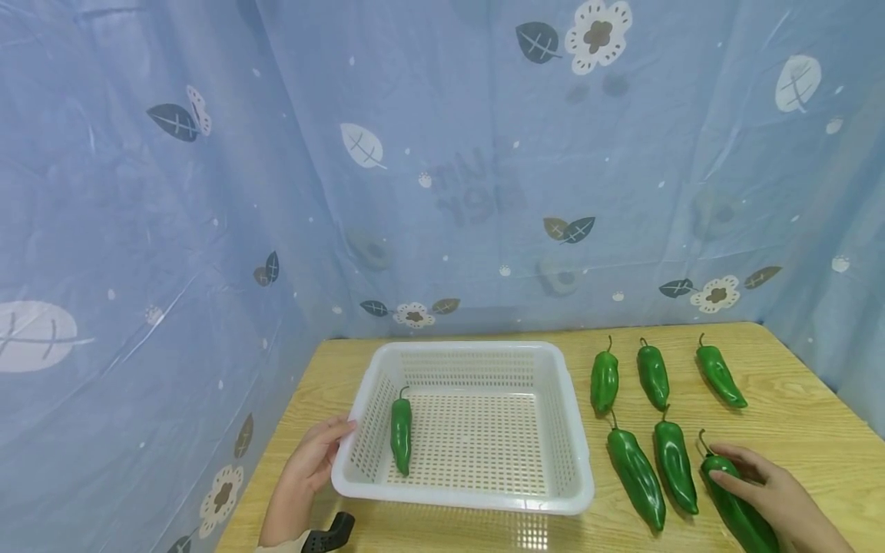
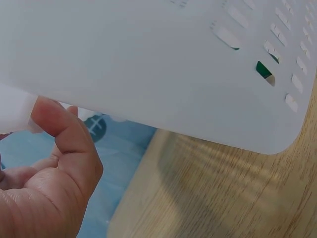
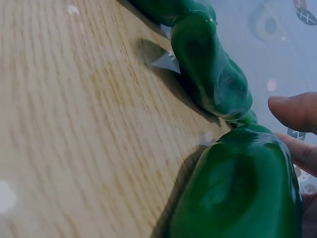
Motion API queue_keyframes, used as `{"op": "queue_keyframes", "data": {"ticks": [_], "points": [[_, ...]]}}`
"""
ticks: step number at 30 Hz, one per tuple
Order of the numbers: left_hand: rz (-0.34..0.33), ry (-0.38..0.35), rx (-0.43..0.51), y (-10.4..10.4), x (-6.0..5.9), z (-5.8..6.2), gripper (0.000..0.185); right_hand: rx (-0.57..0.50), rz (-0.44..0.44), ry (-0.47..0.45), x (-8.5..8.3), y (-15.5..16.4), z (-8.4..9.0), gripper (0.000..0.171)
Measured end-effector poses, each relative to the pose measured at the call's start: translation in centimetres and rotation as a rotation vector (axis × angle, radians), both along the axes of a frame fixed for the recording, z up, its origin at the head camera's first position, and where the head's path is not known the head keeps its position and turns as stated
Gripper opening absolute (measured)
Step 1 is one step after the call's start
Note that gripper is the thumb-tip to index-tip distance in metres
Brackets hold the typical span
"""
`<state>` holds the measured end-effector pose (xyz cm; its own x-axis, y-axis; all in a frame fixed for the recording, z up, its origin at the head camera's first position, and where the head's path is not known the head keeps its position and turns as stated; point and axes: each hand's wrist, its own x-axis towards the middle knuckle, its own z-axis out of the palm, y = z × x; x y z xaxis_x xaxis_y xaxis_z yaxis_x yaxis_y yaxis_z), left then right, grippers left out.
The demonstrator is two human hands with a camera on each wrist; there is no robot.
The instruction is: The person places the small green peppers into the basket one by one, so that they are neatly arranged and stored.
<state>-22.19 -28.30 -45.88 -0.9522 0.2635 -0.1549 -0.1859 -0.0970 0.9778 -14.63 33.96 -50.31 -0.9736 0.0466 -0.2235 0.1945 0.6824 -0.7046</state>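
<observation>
Right hand curls over green pepper at lower right of frame, on wooden table. Left hand grips left rim of white basket, lower centre. Pepper looks light, stiff, glossy, likely slippery; best held round mid-body.

The basket sat on the table with one pepper in it, along its left wall. Six more peppers lay right of the basket in two rows, and the left hand touched the basket's left rim.
</observation>
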Motion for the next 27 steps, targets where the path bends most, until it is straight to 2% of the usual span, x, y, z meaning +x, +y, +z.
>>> {"op": "queue_keyframes", "data": {"ticks": [7, 14, 27], "points": [[-0.013, 0.004, 0.002, -0.03, -0.05, 0.0, 0.045, -0.037, 0.028, -0.057, -0.05, -0.11, 0.2, 0.078], [-0.014, 0.012, 0.004, -0.02, -0.09, -0.01, 0.047, 0.01, 0.061, -0.029, -0.13, 0.04, -0.06, 0.077], [0.003, 0.011, 0.013, -0.03, 0.05, -0.09, 0.043, -0.01, 0.033, -0.009, -0.18, 0.07, -0.55, 0.08]]}}
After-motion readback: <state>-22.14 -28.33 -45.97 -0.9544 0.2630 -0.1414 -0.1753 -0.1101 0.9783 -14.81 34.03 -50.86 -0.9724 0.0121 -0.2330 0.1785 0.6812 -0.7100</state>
